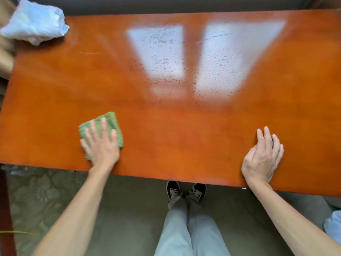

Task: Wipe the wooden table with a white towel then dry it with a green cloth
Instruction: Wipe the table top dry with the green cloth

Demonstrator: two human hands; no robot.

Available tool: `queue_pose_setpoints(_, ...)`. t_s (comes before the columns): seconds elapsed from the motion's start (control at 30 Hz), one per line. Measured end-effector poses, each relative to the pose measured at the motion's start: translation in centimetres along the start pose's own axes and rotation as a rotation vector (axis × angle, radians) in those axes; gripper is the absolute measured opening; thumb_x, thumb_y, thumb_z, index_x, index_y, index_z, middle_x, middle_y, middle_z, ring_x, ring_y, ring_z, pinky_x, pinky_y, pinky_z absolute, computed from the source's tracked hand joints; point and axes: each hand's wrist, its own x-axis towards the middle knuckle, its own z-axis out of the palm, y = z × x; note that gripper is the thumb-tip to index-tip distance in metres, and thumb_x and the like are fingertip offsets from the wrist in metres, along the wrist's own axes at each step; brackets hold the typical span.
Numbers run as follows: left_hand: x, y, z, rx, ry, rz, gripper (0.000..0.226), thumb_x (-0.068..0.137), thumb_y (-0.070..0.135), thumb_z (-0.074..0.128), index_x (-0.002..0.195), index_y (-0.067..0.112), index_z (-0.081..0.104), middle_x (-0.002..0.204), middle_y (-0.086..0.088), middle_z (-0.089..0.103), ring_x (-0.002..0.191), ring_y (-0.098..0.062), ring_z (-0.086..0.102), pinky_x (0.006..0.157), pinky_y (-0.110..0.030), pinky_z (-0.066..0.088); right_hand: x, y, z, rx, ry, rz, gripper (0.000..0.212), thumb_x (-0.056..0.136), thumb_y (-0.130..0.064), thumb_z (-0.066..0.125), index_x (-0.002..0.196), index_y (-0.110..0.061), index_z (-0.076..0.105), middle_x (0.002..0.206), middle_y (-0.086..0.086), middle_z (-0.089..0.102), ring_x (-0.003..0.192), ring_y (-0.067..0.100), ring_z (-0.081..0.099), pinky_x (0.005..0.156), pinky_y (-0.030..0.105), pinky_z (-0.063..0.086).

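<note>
The green cloth [101, 131] is pressed flat on the near left part of the wooden surface [166, 126] by the left hand [100, 145], whose fingers are spread straight over it. The right hand [263, 157] is rested near the front edge, well apart from the left, with relaxed fingers and nothing held. The white towel [34, 22] is left crumpled at the far left corner, so drying is judged to be the step in hand. Droplets [212, 71] are seen in the window glare at the middle, and that patch could be missed if strokes are kept close to the front. Streaks could be left if the cloth is bunched under the palm.
</note>
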Motion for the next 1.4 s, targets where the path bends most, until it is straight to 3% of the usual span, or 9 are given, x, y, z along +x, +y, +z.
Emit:
queue_pose_setpoints(0.1, 2.4, -3.5, -1.4, -0.033, -0.002, -0.158, 0.058, 0.107, 0.049, 0.023, 0.160, 0.031, 0.010, 0.168, -0.009, 0.002, 0.154, -0.034, -0.001, 0.121, -0.059, 0.001, 0.0, -0.1, 0.0, -0.005, 0.002, -0.002, 0.047, 0.100, -0.024, 0.039, 0.145, -0.016, 0.046, 0.156, 0.008, 0.041, 0.144, 0.031, 0.035, 0.122, 0.051, 0.016)
queue_pose_setpoints(0.2, 1.8, -1.3, -0.7, -0.064, 0.023, -0.158, 0.057, 0.107, 0.047, 0.022, 0.160, 0.031, 0.011, 0.168, -0.010, 0.001, 0.154, -0.035, -0.004, 0.120, -0.059, -0.002, 0.1, 0.1, 0.1, -0.020, 0.008, -0.001, 0.047, 0.100, -0.022, 0.041, 0.146, -0.017, 0.045, 0.156, 0.007, 0.040, 0.144, 0.031, 0.034, 0.122, 0.049, 0.014)
queue_pose_setpoints(0.43, -9.7, 10.9, 4.4, 0.031, -0.009, 0.338, 0.063, 0.100, 0.050, 0.018, 0.159, 0.028, 0.018, 0.166, -0.015, 0.012, 0.152, -0.039, 0.012, 0.118, -0.065, 0.010, 0.0, 0.2, 0.3, -0.039, 0.010, 0.003, 0.046, 0.100, -0.016, 0.047, 0.146, -0.019, 0.045, 0.156, 0.005, 0.040, 0.145, 0.028, 0.033, 0.123, 0.049, 0.015)
queue_pose_setpoints(0.63, -21.1, 18.9, 8.4, 0.122, -0.178, 0.610, 0.069, 0.102, 0.055, 0.016, 0.158, 0.028, -0.013, 0.163, -0.013, -0.027, 0.149, -0.039, -0.021, 0.116, -0.068, -0.009, 0.1, 0.1, 0.1, -0.015, 0.000, -0.004, 0.045, 0.100, -0.014, 0.043, 0.145, -0.017, 0.045, 0.157, 0.004, 0.040, 0.145, 0.028, 0.032, 0.122, 0.050, 0.014)
queue_pose_setpoints(0.8, -22.7, 17.1, 8.6, 0.130, -0.118, 0.817, 0.067, 0.101, 0.056, 0.031, 0.160, 0.032, 0.009, 0.168, -0.011, 0.005, 0.153, -0.035, 0.008, 0.118, -0.064, 0.019, 0.0, 0.1, 0.0, -0.003, 0.002, -0.008, 0.047, 0.099, -0.016, 0.038, 0.145, -0.016, 0.046, 0.157, 0.004, 0.039, 0.146, 0.028, 0.031, 0.122, 0.051, 0.014)
queue_pose_setpoints(0.93, -18.3, 11.0, 6.6, 0.064, -0.085, 0.571, 0.062, 0.100, 0.054, 0.032, 0.157, 0.032, 0.026, 0.166, -0.009, 0.019, 0.152, -0.034, 0.017, 0.119, -0.061, 0.017, 0.0, 0.1, 0.1, 0.010, -0.011, -0.006, 0.045, 0.102, -0.019, 0.038, 0.146, -0.017, 0.045, 0.157, 0.004, 0.039, 0.146, 0.028, 0.031, 0.123, 0.050, 0.013)
queue_pose_setpoints(1.13, -9.8, 2.7, 2.7, 0.014, -0.060, 0.119, 0.059, 0.105, 0.050, 0.021, 0.160, 0.032, 0.011, 0.168, -0.007, 0.003, 0.154, -0.032, 0.001, 0.121, -0.060, 0.003, 0.2, 1.0, -0.4, 0.099, -0.078, -0.021, 0.043, 0.103, -0.019, 0.040, 0.144, -0.018, 0.049, 0.157, 0.003, 0.040, 0.146, 0.026, 0.031, 0.123, 0.045, 0.011)
queue_pose_setpoints(1.3, -6.2, 5.4, 2.1, -0.054, -0.029, -0.174, 0.059, 0.106, 0.050, 0.019, 0.160, 0.032, 0.004, 0.168, -0.006, -0.007, 0.153, -0.033, -0.009, 0.120, -0.060, -0.004, 2.0, 5.0, -3.6, 0.319, -0.284, -0.116, 0.042, 0.101, -0.012, 0.047, 0.142, -0.020, 0.050, 0.154, -0.002, 0.043, 0.144, 0.017, 0.034, 0.119, 0.032, 0.025)
queue_pose_setpoints(1.4, -7.6, 9.7, 3.1, -0.052, -0.042, -0.098, 0.060, 0.105, 0.050, 0.017, 0.160, 0.032, 0.001, 0.168, -0.007, -0.009, 0.153, -0.034, -0.011, 0.119, -0.061, -0.006, 4.0, 9.6, -6.2, 0.295, -0.225, -0.158, 0.042, 0.100, -0.008, 0.048, 0.140, -0.018, 0.052, 0.150, 0.001, 0.048, 0.140, 0.019, 0.039, 0.115, 0.027, 0.028)
